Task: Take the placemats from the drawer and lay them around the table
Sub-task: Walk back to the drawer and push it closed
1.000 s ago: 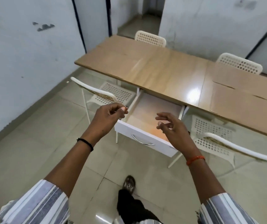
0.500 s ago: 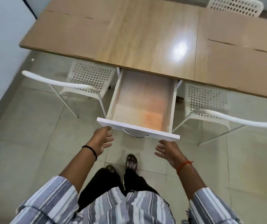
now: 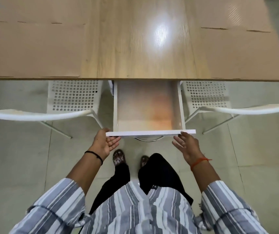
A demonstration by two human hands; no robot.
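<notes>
Drawer hangs open under the surface, no loose placemats visible inside. Left hand and right hand, fingers spread, flank its front; push evenly, square, fingers clear.

White drawer is pulled out from under the wood table, pale bottom with an orangey patch. Tan placemats lie flat on the table: two on the left, two on the right.
</notes>
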